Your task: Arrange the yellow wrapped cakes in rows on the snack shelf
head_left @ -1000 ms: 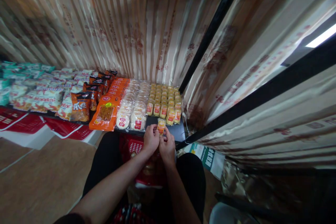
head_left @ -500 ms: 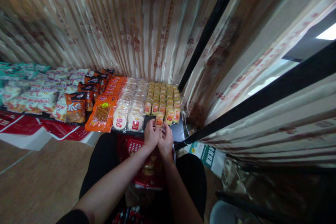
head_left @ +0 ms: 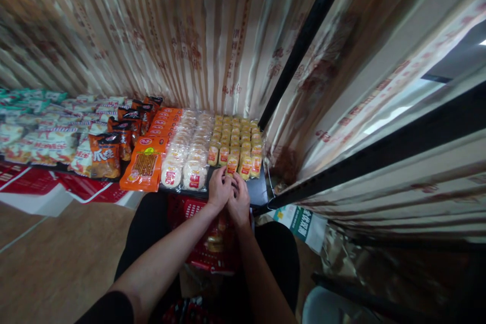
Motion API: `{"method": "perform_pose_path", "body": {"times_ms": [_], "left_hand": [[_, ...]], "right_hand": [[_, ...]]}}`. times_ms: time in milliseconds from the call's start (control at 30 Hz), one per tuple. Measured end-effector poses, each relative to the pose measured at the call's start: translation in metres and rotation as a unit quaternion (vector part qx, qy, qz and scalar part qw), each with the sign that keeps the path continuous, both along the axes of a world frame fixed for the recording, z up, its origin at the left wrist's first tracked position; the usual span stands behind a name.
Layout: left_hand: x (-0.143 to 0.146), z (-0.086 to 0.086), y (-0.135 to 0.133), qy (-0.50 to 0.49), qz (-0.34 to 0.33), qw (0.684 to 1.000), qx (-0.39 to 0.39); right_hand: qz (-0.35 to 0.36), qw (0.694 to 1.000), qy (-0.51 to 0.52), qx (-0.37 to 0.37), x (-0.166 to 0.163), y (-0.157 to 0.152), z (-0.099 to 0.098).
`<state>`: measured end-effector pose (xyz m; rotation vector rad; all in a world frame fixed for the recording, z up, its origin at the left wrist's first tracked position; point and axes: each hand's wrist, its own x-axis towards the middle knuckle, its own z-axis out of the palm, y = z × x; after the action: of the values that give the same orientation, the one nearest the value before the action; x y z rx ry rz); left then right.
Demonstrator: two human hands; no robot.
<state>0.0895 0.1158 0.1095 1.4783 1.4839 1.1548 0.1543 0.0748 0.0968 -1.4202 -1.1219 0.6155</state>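
Observation:
My left hand (head_left: 219,190) and my right hand (head_left: 239,198) are side by side at the front edge of a low dark shelf (head_left: 256,190). Together they pinch a small yellow snack packet (head_left: 231,165) and hold it against the front row of like yellow packets (head_left: 237,142). Left of those lie rows of round white cakes in clear wrap (head_left: 186,152). A red basket (head_left: 212,240) holding more packets sits in my lap under my wrists.
Orange packs (head_left: 146,164), dark snack bags (head_left: 102,154) and white and green bags (head_left: 38,131) fill the shelf to the left. Striped curtain hangs behind and to the right, crossed by black bars (head_left: 304,43). Red and white boxes (head_left: 45,185) stand on the brown floor.
Both hands have carried the yellow packet forward from the shelf's front edge up to the front row of yellow packets.

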Motion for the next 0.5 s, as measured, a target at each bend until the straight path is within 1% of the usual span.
{"method": "perform_pose_path", "body": {"times_ms": [100,300,400,500], "left_hand": [[0.0012,-0.0021,0.0021,-0.006,-0.008,1.000,0.001],[0.0039,-0.0020,0.0008,0.001,-0.003,1.000,0.007],[0.0049,-0.0013,-0.0010,0.024,-0.008,0.999,0.022],[0.0052,-0.0021,-0.0025,0.054,-0.011,0.997,0.047]], "right_hand": [[0.001,1.000,-0.025,-0.001,0.0019,0.0007,0.0002],[0.003,1.000,-0.023,-0.010,0.0065,0.0003,-0.0047],[-0.005,0.999,-0.044,-0.005,0.0082,-0.0016,-0.0067],[-0.015,0.998,-0.064,0.011,0.0102,-0.0041,-0.0038]]}}
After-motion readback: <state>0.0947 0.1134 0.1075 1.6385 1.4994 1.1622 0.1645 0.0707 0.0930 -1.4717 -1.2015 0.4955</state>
